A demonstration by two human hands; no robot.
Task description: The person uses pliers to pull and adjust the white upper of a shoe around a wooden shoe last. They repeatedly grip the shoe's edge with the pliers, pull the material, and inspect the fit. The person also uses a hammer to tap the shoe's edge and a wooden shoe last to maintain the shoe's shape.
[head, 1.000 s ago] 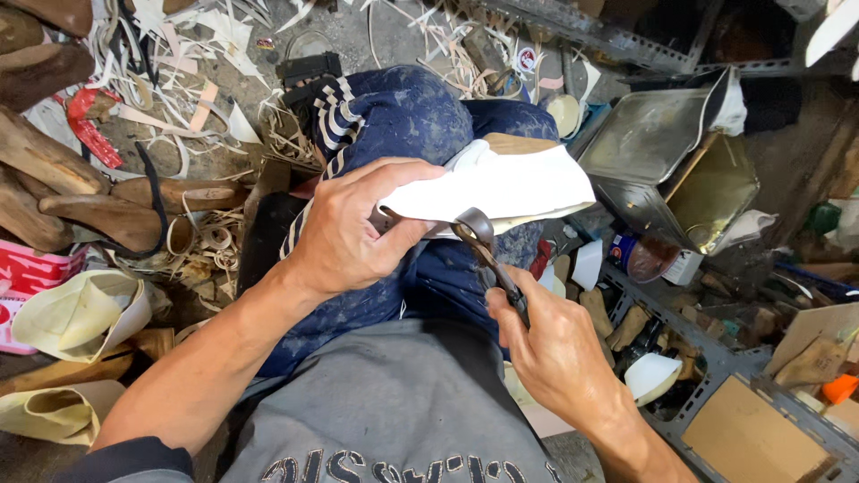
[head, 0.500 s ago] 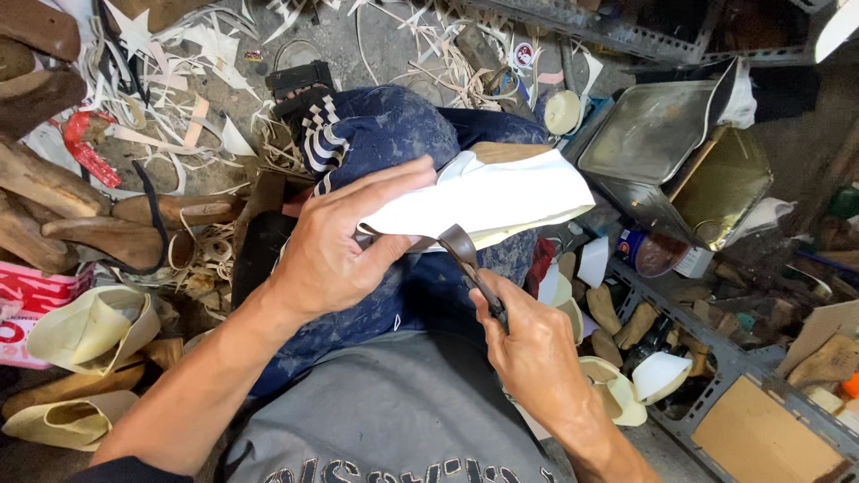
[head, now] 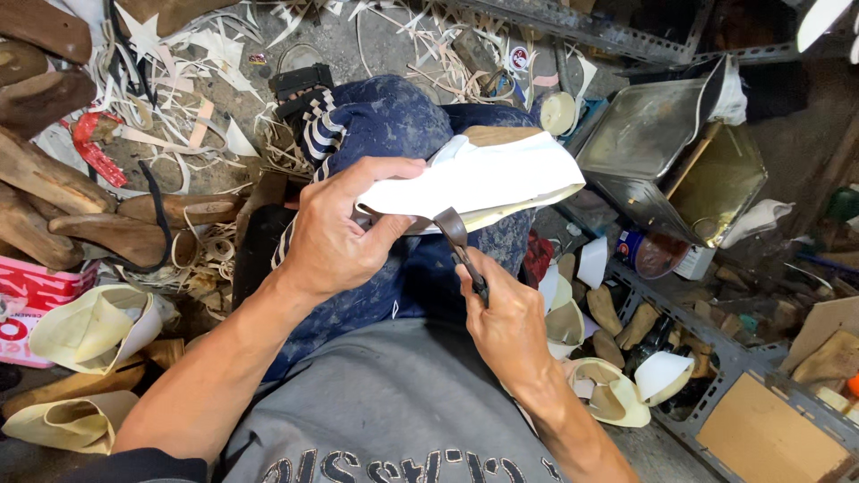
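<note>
Wooden shoe forms (head: 107, 228) lie on the floor at far left. The left hand (head: 335, 237) is closed around a white shoe upper (head: 479, 179) resting on the knee. Just right, the right hand (head: 510, 317) is clenched on pincers (head: 461, 246), whose tip touches the upper's near edge. A metal tin (head: 680, 156) stands far right.

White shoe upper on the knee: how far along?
Done: white shoe upper already sits over a wooden form. In hand: left hand steadies it on the knee while right hand grips pliers biting its lower edge. Left: cannot tell how much of the edge remains.
</note>
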